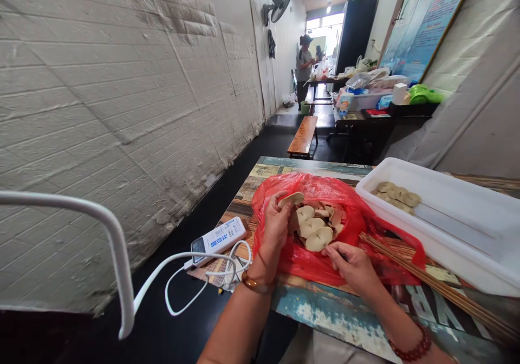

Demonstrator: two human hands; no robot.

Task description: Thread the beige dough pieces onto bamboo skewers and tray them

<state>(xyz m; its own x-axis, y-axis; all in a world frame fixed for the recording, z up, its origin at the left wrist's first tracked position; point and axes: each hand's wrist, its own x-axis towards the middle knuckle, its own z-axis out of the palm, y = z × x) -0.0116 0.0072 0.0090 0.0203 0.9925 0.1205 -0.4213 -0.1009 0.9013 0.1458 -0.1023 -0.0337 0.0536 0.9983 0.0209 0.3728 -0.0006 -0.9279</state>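
Note:
My left hand (277,220) is closed on a round, flat beige slice (293,199), thumb and fingers at its edge, over the left side of an open red plastic bag (312,182). Inside the bag lies a heap of similar thin slices (319,239), some with small slits. My right hand (349,264) pinches at the near edge of the lowest slice; what sits between its fingertips is too small to make out. Right of the bag, a bundle of thin wooden skewers (439,280) lies on the table.
A white plastic tray (467,207) at right holds slices on skewers (396,195). At left on the table (325,312) lies a white power bank (219,239) with a looped cable (173,293). Beyond are a wooden bench (303,135), a cluttered table and a standing person (304,63).

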